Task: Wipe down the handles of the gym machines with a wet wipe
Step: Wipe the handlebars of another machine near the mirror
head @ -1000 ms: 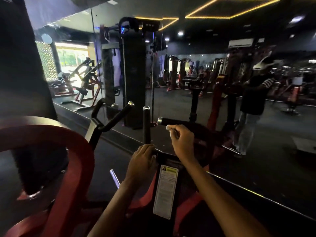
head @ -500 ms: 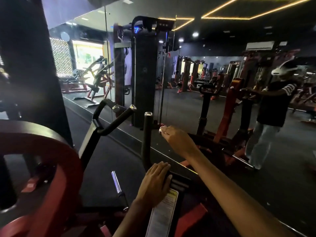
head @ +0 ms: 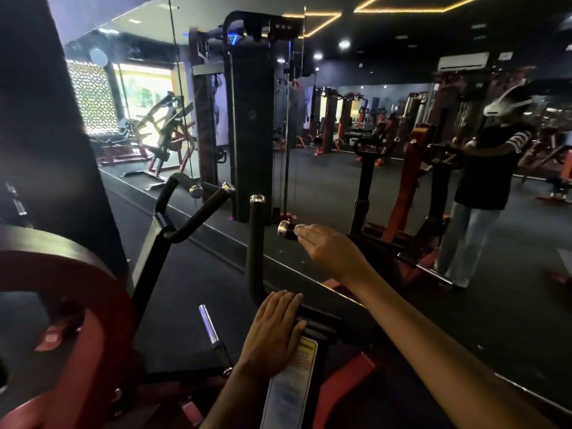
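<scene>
Right hand (head: 328, 250) still grips horizontal handle (head: 286, 230) near chrome cap; left hand (head: 275, 332), fingers flat, stays on machine frame (head: 322, 323).

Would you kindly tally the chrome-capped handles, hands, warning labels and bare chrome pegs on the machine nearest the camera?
Chrome-capped handles: 4
Hands: 2, left hand and right hand
Warning labels: 1
Bare chrome pegs: 1
Total: 8
</scene>
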{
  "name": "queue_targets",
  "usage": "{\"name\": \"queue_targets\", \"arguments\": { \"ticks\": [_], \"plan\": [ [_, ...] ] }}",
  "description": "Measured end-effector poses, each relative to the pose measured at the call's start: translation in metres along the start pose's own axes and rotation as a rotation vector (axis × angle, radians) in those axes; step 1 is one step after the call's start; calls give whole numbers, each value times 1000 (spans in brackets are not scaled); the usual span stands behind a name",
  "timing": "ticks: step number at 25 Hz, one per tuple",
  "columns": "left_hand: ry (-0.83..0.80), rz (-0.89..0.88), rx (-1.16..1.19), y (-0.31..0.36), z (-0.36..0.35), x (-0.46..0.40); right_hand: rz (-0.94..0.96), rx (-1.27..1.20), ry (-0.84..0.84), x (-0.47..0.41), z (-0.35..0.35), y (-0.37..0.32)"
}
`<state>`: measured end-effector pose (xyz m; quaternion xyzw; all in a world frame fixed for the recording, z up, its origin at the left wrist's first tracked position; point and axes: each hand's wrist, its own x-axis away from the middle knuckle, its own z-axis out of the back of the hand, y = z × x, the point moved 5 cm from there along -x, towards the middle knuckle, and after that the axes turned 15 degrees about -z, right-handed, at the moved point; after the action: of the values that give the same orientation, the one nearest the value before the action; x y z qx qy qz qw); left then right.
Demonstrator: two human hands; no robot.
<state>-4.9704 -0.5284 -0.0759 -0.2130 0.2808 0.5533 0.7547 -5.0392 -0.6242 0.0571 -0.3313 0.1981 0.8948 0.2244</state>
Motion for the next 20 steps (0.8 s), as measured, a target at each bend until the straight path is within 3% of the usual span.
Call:
{"name": "queue_targets", "arguments": {
  "ticks": [6,20],
  "plan": [
    [-41,-6,-19,0,-3,3,-92,83,-22,34,28,22],
    [91,-62,50,0,-8,6,-434,6,18,106,61,67]
  ]
}}
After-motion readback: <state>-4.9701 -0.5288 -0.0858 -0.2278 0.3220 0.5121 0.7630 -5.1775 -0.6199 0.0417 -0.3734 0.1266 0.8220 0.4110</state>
